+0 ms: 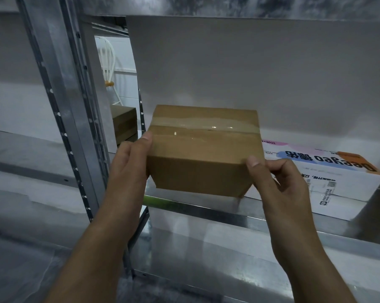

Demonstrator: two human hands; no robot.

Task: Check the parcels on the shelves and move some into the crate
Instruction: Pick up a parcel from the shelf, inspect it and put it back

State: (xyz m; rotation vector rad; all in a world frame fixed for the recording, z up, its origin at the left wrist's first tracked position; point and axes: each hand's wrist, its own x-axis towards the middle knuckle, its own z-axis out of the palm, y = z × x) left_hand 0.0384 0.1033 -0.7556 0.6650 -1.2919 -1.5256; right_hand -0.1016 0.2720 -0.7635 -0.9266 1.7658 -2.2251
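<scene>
2 bare forearms [110, 226], short-nailed fingers [277, 168]

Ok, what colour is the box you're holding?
Brown cardboard box, clear tape across its top; head view shows it.

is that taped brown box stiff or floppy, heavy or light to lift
Probably stiff: the brown box shows crisp edges between the left hand and right hand. Likely light, held only at its sides. Its glossy tape may be slippery.
</scene>
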